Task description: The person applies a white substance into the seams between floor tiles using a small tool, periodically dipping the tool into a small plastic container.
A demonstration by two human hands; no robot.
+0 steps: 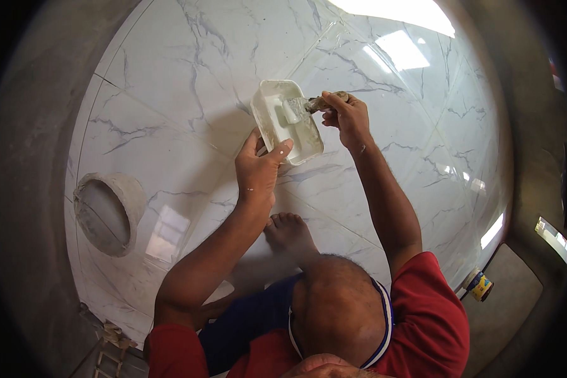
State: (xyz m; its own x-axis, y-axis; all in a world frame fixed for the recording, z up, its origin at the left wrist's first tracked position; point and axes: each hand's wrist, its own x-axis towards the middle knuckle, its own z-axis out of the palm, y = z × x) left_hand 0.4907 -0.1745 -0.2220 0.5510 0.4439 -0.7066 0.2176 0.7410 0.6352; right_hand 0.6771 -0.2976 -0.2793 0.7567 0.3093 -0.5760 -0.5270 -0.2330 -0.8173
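Observation:
A white plastic tray [266, 107] with pale smears inside is held tilted above the marble-patterned tiles. My left hand [258, 162] grips its near-left edge, thumb over the rim. My right hand [345, 120] is closed on the dark, crusted handle of a flat scraper or brush [294, 109]; its pale, wet-looking end is inside the tray, toward the upper right. What exactly fills the tray is too indistinct to tell.
My bare foot [286, 230] and bent leg are below the tray. A plaster-coated round ring or bucket [107, 214] lies at left on the tiles [189, 75]. A yellow container [480, 286] sits at lower right. Small pale items [113, 353] are at lower left. Grey walls border the floor.

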